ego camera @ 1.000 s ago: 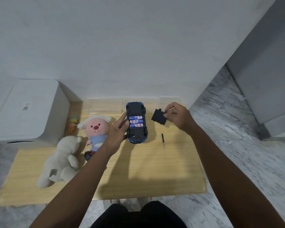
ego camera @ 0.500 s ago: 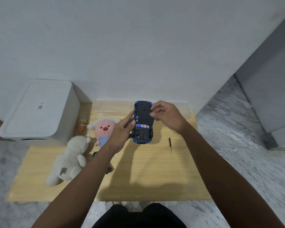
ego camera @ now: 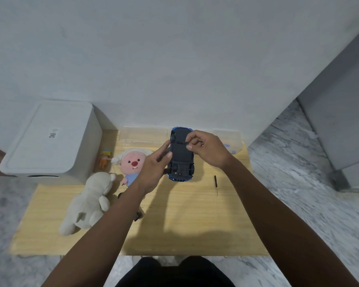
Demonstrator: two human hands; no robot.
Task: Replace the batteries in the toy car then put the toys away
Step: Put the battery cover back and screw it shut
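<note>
The black plastic battery cover (ego camera: pixel 181 151), off a second ago, now sits over the batteries of the upturned blue toy car (ego camera: pixel 181 154) at mid-table; the right hand (ego camera: pixel 207 149) pinches its far edge, the left hand (ego camera: pixel 153 169) grips the car's side. Screwing likely follows.

Toy car (ego camera: pixel 181 156): upside down, dark underside up, far centre of the tabletop (ego camera: pixel 195 220).
Left hand (ego camera: pixel 153 170): grips its left side.
Right hand (ego camera: pixel 207 151): fingers (ego camera: pixel 190 141) curled on its underside.
Screwdriver (ego camera: pixel 216 184): lies right of the car.
Plush toys: left.
</note>
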